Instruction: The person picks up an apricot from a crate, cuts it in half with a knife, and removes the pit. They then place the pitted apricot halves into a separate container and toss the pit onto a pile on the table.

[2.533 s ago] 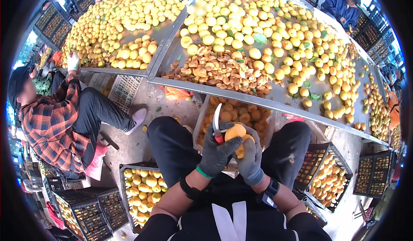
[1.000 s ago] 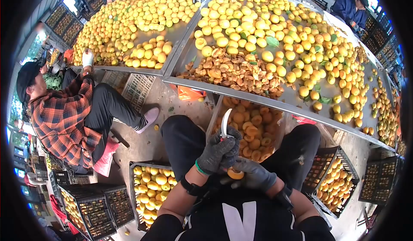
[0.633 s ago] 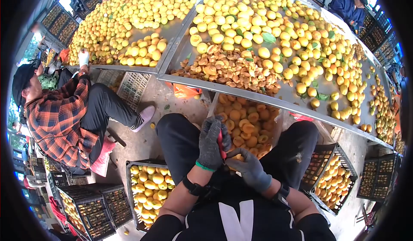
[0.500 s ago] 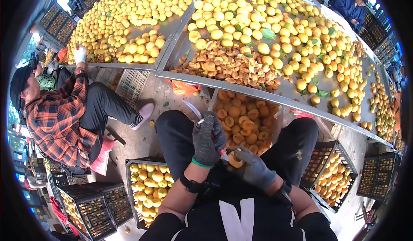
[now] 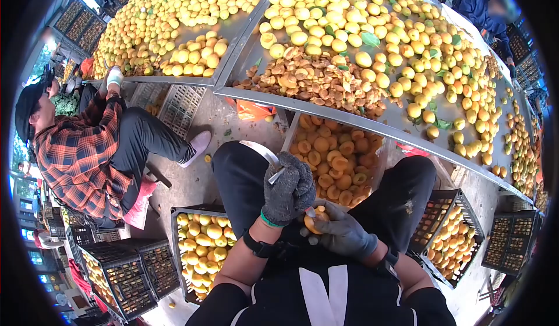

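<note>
My left hand (image 5: 286, 189), in a dark speckled knit glove, is closed round a curved knife (image 5: 260, 151), its blade pointing up and left. A small red-and-metal tip (image 5: 310, 211) shows below this fist, against the fruit; whether it belongs to the same tool is hidden. In a smooth grey glove, my right hand (image 5: 349, 234) grips an orange apricot (image 5: 317, 220) in front of my lap. Beyond my hands, between my knees, a container holds many halved apricots (image 5: 335, 163).
A metal table (image 5: 349, 121) carries whole apricots (image 5: 416, 52) and a heap of brownish pieces (image 5: 314, 81). Crates of apricots stand at my left (image 5: 204, 250) and right (image 5: 451, 244). A person in a plaid shirt (image 5: 84, 163) sits to the left; another (image 5: 483, 14) is across the table.
The apricot has turned in my right hand, and my left fist has shifted slightly right and down with the knife. The seated person's gloved hand has moved a little; the person across leans differently.
</note>
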Demonstrator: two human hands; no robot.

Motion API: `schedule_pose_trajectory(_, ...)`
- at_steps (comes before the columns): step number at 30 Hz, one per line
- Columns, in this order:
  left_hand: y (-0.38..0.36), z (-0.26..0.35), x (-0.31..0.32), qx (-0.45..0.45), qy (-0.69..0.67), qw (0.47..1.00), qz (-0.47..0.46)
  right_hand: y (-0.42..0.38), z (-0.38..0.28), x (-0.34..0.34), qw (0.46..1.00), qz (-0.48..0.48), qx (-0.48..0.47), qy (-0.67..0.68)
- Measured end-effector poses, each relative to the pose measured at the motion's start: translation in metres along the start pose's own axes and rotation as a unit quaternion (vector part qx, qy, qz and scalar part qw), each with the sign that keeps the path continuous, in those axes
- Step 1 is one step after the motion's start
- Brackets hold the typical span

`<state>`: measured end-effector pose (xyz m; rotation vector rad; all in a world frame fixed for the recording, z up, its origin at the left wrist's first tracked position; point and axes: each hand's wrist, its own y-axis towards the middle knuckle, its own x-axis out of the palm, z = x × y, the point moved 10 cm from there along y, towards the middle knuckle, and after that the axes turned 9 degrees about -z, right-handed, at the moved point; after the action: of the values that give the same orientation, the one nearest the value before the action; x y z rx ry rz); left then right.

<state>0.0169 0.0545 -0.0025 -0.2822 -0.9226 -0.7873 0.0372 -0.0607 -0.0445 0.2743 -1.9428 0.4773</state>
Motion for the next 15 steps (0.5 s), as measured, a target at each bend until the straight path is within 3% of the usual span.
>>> schedule_pose_trajectory(5,-0.002,0.001,0.003,0.006,-0.021,0.999,-0.024,-0.002,0.001,0.001,1.000,0.016,0.003,-0.019)
schedule_pose_trajectory(7,-0.001,0.008,0.017,0.027,0.011,0.997,-0.074,-0.002,0.004,0.000,0.999,0.026,0.002,-0.023)
schedule_pose_trajectory(10,-0.003,-0.002,0.010,-0.016,0.022,1.000,-0.010,-0.004,0.000,-0.001,0.997,0.045,-0.032,-0.059)
schedule_pose_trajectory(15,-0.001,-0.015,0.011,-0.001,-0.030,1.000,-0.010,-0.005,-0.016,0.009,0.978,0.092,-0.071,-0.173)
